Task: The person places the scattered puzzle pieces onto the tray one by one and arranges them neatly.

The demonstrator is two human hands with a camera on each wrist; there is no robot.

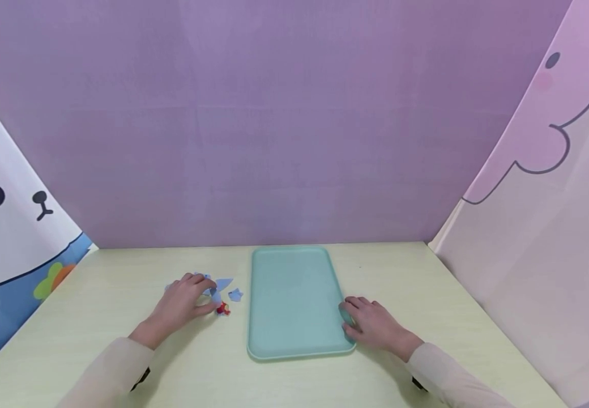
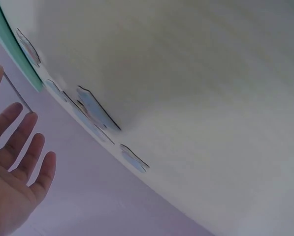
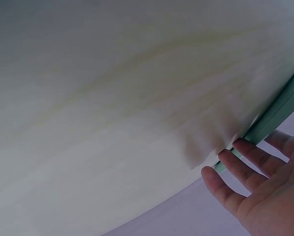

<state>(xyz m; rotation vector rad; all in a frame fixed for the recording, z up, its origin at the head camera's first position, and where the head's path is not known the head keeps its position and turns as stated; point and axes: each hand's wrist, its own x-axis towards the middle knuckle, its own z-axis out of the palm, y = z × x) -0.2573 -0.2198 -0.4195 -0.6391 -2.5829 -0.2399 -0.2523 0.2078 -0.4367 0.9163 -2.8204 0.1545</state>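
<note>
Between the thumb and a fingertip, my left hand (image 1: 184, 297) pinches a thin, flat, light-blue puzzle piece (image 1: 216, 297), seen edge-on as a thin piece (image 2: 17, 92) in the left wrist view. More flat blue pieces (image 1: 235, 294) lie on the table around it, and a red-and-yellow piece (image 1: 223, 309) is just below the fingers. On the right, my right hand (image 1: 373, 326) rests its fingertips on the right rim of a pale green tray (image 1: 297, 306). In the right wrist view, the fingers (image 3: 255, 157) are loosely extended along the tray's side (image 3: 279, 108).
The light wooden table (image 1: 427, 294) carries the tray near its middle. A purple cloth wall (image 1: 294, 124) rises at the back edge. Printed cloths stand at the left (image 1: 14, 226) and right (image 1: 544, 238) sides.
</note>
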